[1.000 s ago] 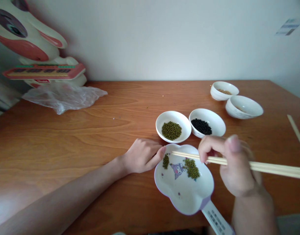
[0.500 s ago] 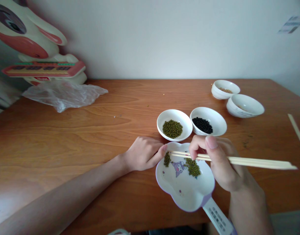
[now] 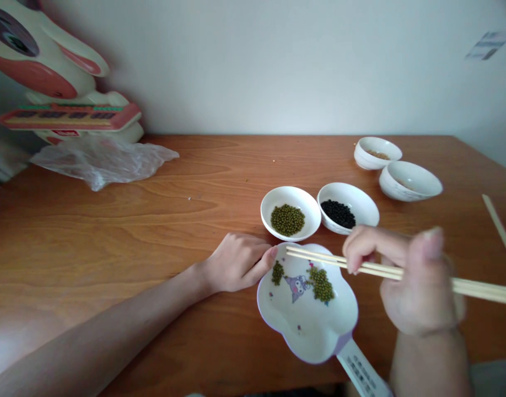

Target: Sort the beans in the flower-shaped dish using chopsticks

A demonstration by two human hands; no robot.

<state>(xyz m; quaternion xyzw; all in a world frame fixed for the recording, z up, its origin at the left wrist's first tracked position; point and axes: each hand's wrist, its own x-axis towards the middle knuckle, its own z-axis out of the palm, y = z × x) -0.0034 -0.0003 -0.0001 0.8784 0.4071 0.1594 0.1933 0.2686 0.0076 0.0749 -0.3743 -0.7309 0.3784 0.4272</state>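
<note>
My right hand (image 3: 418,281) is closed round a pair of wooden chopsticks (image 3: 377,268), their tips over the far left part of a flower-shaped white dish (image 3: 308,325) with a lilac rim and a handle. Inside the dish lie a large heap of green mung beans (image 3: 321,285) and a smaller one by the left rim. My left hand (image 3: 240,263) rests on the table with its thumb on the dish's left rim, fingers curled and partly hidden. Just behind stand a white bowl of mung beans (image 3: 288,220) and a white bowl of black beans (image 3: 339,213).
Two more white bowls stand at the back right, one with tan grains (image 3: 377,155). A single pale stick (image 3: 499,225) lies at the right. A crumpled plastic bag (image 3: 108,162) and a toy animal with a keyboard (image 3: 75,117) occupy the back left, against the wall.
My right hand has moved right, away from the dish, and its chopstick tips have shifted slightly up off the small heap of beans. My left hand stays at the rim.
</note>
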